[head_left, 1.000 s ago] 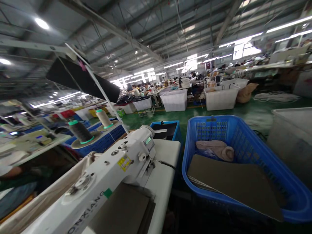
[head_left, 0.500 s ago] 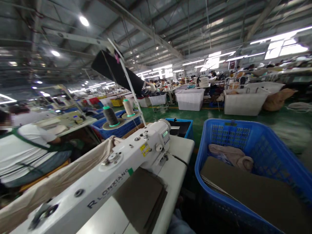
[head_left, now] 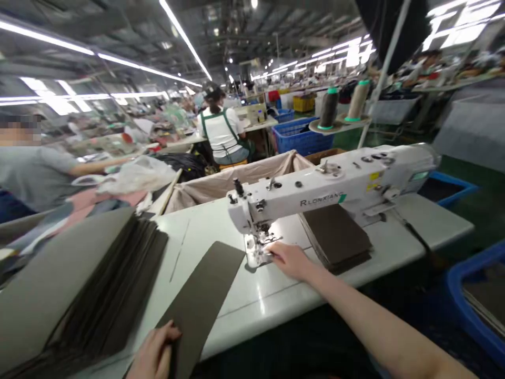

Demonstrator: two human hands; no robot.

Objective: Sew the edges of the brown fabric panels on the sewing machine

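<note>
My left hand (head_left: pixel 154 348) grips the near end of a long olive-brown fabric panel (head_left: pixel 209 284), thumb on top. The panel lies flat and slantwise on the white table of a sewing machine (head_left: pixel 315 187), its far end close to the needle plate (head_left: pixel 255 257). My right hand (head_left: pixel 290 259) is at the presser foot, right of the needle, with its fingers pinched together; whatever they hold is too small or hidden to make out. Behind that hand, under the machine arm, sits a stack of square brown pieces (head_left: pixel 335 234).
A tall pile of olive-brown panels (head_left: pixel 106 284) stands at the table's left. Beyond the table hangs a beige cloth trough (head_left: pixel 232 176). A blue basket (head_left: pixel 457 279) is at the right. Thread cones (head_left: pixel 329 108) stand behind the machine. Two people sit nearby, ahead and left.
My view has swung left and down from the basket side to the needle area. Both my hands now show, the left on a panel; neither was clearly visible before.
</note>
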